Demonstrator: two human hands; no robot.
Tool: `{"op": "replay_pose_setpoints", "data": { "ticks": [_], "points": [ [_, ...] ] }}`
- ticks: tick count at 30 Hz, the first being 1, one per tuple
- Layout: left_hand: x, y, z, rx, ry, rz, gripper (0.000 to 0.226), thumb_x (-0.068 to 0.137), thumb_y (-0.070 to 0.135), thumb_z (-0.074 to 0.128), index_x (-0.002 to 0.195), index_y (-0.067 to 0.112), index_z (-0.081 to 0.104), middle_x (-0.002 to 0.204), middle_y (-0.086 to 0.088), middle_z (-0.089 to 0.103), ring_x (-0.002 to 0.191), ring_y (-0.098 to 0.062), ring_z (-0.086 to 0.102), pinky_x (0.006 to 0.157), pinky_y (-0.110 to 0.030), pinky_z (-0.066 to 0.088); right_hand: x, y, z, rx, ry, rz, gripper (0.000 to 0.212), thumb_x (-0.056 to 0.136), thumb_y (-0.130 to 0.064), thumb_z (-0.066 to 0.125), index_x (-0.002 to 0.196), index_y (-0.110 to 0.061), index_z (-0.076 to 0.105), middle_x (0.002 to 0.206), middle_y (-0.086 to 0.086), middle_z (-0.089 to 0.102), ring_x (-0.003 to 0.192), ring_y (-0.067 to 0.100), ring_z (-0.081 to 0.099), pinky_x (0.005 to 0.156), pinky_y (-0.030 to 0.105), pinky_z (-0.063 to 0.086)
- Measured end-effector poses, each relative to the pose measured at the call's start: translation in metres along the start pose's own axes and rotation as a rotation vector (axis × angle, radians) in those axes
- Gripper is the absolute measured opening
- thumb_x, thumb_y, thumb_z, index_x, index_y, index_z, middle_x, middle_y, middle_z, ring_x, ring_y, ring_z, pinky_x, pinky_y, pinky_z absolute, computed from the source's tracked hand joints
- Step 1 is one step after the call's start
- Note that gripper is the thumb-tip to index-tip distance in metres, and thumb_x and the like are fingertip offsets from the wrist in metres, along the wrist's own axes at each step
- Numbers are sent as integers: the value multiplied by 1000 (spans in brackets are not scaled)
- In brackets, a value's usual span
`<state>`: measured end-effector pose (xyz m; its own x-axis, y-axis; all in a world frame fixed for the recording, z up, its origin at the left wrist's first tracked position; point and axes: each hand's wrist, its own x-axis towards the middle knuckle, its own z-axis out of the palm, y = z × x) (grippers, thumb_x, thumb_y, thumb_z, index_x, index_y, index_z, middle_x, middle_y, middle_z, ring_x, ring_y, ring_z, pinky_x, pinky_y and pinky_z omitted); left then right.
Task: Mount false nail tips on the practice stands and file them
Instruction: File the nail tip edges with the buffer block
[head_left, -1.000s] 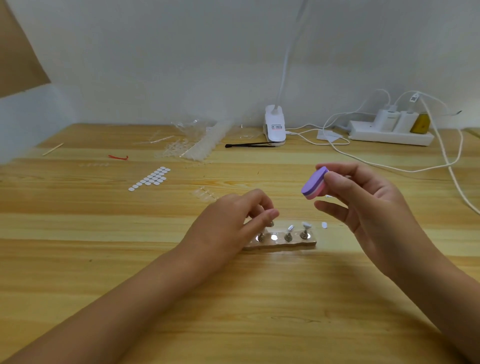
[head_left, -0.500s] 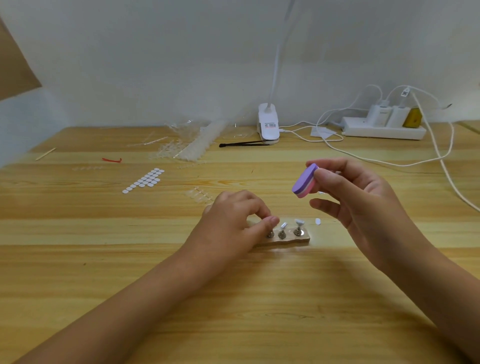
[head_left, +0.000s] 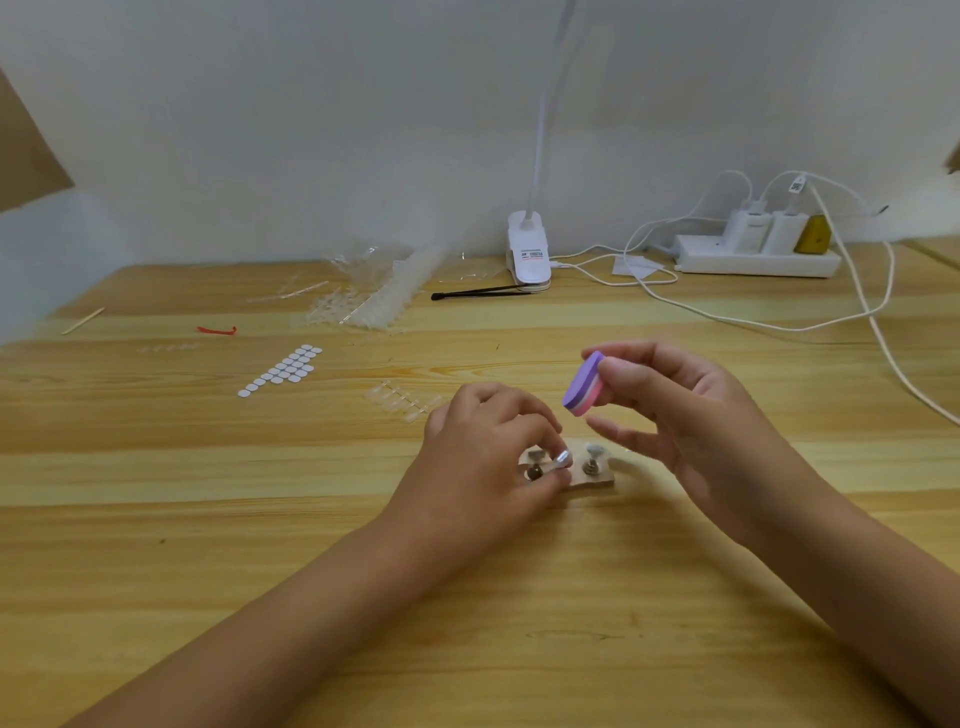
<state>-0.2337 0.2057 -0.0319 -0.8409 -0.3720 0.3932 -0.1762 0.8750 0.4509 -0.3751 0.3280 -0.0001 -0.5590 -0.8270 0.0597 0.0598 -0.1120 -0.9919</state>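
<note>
A small wooden base (head_left: 592, 483) with metal practice stands lies on the table in front of me. My left hand (head_left: 483, 457) covers its left part and pinches one stand (head_left: 562, 459) between thumb and forefinger. Another stand (head_left: 592, 457) with a clear nail tip on top stands free at the right end. My right hand (head_left: 670, 410) hovers just above and to the right, holding a purple and pink buffer block (head_left: 584, 384) between thumb and fingers. A strip of clear nail tips (head_left: 402, 400) lies to the left of my left hand.
A sheet of white adhesive dots (head_left: 283, 369) lies at mid left. Further back are clear plastic packaging (head_left: 374, 296), black tweezers (head_left: 478, 293), a white clip lamp (head_left: 530, 254), a power strip (head_left: 753, 257) with cables trailing right, a red band (head_left: 217, 330) and a wooden stick (head_left: 83, 319).
My left hand slid right along the base and now pinches a stand further right. My right hand with the buffer block came lower and closer to the stands.
</note>
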Motion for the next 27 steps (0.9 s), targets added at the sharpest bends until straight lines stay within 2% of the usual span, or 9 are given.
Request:
{"op": "replay_pose_setpoints", "data": {
  "ticks": [4,9,11,13,16,19,22,24,27],
  "points": [
    [0,2,0,255,123,199,12,81,26,78,85,17,71,111,3,67,117,-30,53,96,-52,39,1,1,1,-29,-18,72,42,69,-35,70,106,-15,71,98,5,70,97,15,65,90,40,50],
    [0,2,-1,324,188,329,9,82,27,74,81,18,71,98,8,70,106,-27,59,95,-39,31,6,0,-7,42,-28,128,38,74,-33,69,107,-15,71,95,2,70,96,14,64,87,45,52],
    [0,2,-1,306,178,319,8,83,27,74,82,20,71,93,10,70,102,-26,62,96,-42,35,7,0,-8,57,-46,152,36,73,-31,69,105,-14,72,94,4,71,94,15,63,85,46,54],
    [0,1,-1,285,168,295,9,84,28,76,82,21,71,91,12,71,102,-25,62,96,-49,40,8,0,-9,61,-34,138,36,73,-31,69,104,-14,72,93,3,72,91,13,65,91,48,52],
    [-1,0,-1,264,142,274,9,85,28,77,84,21,71,88,13,71,101,-22,63,99,-54,40,8,2,-9,98,32,28,33,74,-30,68,103,-14,69,91,2,74,91,11,69,95,36,50],
    [-1,-1,-1,300,151,313,7,86,27,75,84,21,71,92,12,71,103,-22,63,102,-54,39,8,4,-8,148,3,38,32,74,-29,69,103,-14,70,92,4,73,91,13,68,92,38,55],
    [1,-1,-1,338,242,411,7,84,25,75,82,19,72,98,10,72,102,-23,65,98,-54,42,8,5,-7,146,-26,109,38,75,-28,68,109,-10,69,92,5,72,90,13,67,84,42,57],
    [1,2,-3,219,296,421,10,86,28,73,83,18,72,95,11,72,97,-20,65,93,-45,45,9,5,-7,162,-17,121,38,75,-27,68,108,-11,69,93,5,71,91,13,66,84,42,57],
    [-3,5,-9,-219,250,207,13,86,35,69,88,22,66,87,15,67,88,-7,62,82,-26,48,10,4,-11,204,12,92,36,74,-27,69,106,-11,70,91,5,71,88,14,66,86,40,58]
  ]
}}
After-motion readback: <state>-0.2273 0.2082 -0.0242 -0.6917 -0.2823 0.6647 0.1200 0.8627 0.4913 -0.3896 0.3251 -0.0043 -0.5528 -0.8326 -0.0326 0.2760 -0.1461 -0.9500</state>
